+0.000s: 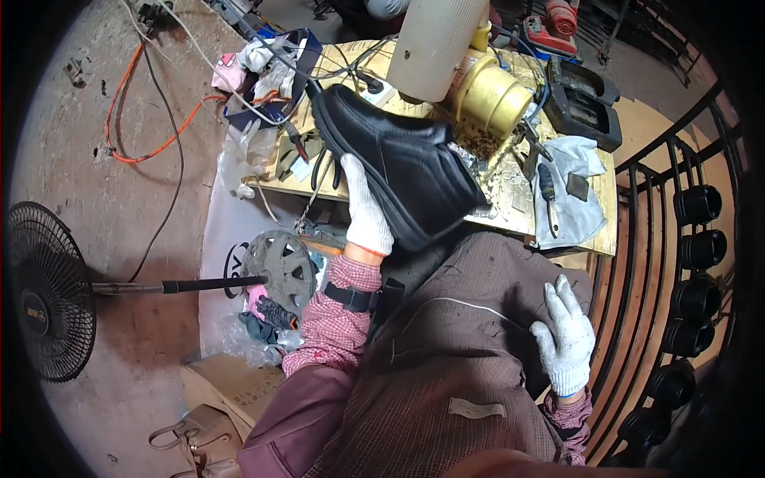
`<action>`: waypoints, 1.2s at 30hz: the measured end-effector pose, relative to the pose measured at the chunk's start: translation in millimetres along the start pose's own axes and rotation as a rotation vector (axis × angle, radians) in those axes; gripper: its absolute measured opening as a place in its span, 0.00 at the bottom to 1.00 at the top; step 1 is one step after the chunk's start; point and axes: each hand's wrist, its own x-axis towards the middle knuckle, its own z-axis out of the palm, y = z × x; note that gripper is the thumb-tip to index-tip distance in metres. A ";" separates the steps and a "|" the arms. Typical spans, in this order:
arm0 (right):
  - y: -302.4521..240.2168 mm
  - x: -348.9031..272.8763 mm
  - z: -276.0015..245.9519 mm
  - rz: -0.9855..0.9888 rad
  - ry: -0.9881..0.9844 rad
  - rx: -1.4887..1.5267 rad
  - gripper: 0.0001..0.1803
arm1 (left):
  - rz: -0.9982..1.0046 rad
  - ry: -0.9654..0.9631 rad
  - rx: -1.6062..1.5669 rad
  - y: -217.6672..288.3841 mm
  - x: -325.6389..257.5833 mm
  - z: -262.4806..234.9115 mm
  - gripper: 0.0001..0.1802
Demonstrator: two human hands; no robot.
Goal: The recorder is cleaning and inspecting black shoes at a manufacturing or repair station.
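Note:
A black leather ankle boot is held up at the front edge of the wooden workbench, tilted with its toe toward the upper left. My left hand, in a white knit glove, is closed on the boot's sole side; some of its fingers are hidden behind the boot. Over the brown apron on my lap, my right hand hangs with its gloved fingers spread and nothing in them. Just beyond the boot are a ribbed pale cylinder and a yellow round housing with brown debris below it.
A dark-handled tool lies on a grey cloth at the bench's right. Racks with black boots stand at the right. A fan is at the left, above a cardboard box and brown bag. Cables cross the bench's far left.

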 end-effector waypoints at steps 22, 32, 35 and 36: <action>-32.8 93.7 -3.4 -0.384 -0.005 -0.068 0.35 | 0.373 0.278 0.292 26.3 13.9 66.9 0.59; -88.6 148.0 35.7 -0.807 -0.066 -0.114 0.08 | 0.346 0.287 0.569 1.2 -48.4 53.4 0.58; -36.8 106.6 24.6 -0.662 -0.916 0.480 0.04 | 0.358 0.337 0.385 18.1 -28.3 41.6 0.61; -18.4 91.9 24.2 -0.530 -0.863 0.532 0.04 | 0.358 0.333 0.349 20.5 -20.6 43.2 0.62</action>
